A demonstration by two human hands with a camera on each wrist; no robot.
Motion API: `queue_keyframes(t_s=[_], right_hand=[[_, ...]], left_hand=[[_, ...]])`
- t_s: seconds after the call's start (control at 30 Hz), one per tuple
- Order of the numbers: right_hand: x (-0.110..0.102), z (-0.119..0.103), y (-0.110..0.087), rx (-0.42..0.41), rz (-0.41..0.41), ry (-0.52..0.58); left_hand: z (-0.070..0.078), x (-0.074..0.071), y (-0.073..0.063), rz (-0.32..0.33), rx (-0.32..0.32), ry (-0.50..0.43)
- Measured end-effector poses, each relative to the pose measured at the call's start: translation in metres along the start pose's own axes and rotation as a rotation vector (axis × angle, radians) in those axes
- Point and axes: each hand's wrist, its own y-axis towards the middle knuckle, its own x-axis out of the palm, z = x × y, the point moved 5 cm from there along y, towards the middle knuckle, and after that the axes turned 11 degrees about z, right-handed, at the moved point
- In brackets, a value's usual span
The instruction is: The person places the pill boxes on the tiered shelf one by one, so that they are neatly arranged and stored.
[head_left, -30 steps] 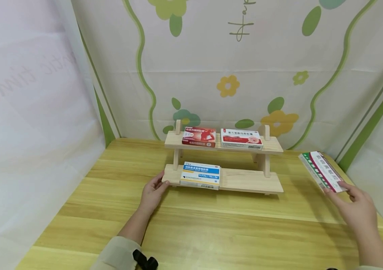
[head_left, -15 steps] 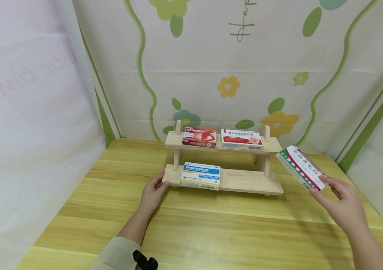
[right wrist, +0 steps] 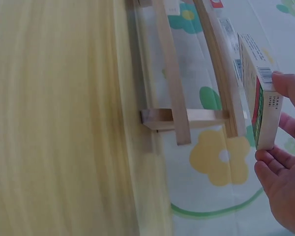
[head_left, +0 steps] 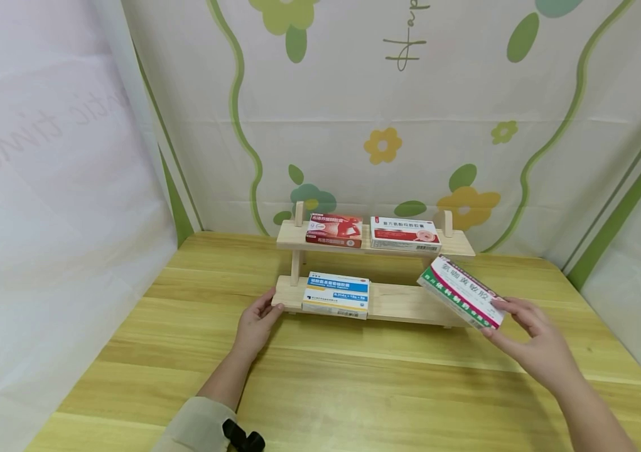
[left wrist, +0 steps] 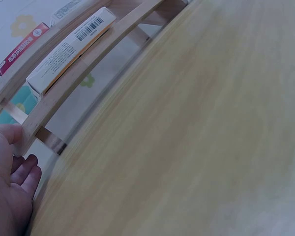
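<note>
A two-tier wooden shelf rack (head_left: pixel 405 302) stands on the table. My left hand (head_left: pixel 255 323) holds the left end of its lower board, thumb on top and fingers below in the left wrist view. My right hand (head_left: pixel 540 345) pinches a white, green and magenta medicine box (head_left: pixel 461 292) by its near end. That box hangs tilted in front of the right part of the lower board. A blue-and-white medicine box (head_left: pixel 335 294) lies on the left of that board. On the upper board lie a red medicine box (head_left: pixel 334 230) and a white-and-red medicine box (head_left: pixel 405 233).
The wood-grain table (head_left: pixel 354 389) extends in front of the rack and to both sides. Behind it hangs a flower-printed cloth (head_left: pixel 320 94). White cloth walls close in the left and right sides. A black device sits at my left sleeve (head_left: pixel 201 420).
My right hand has carried the white, green and magenta medicine box leftward, from right of the rack to the lower board's right end. The left hand and the rack stay put.
</note>
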Motion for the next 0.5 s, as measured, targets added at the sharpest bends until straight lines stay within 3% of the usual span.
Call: queue_keyframes(t_s=[0.5], right_hand=[[0.046,-0.016,-0.005,-0.128,-0.077,-0.007]], left_hand=[[-0.001,0.000,0.000,0.003,-0.012,-0.004]])
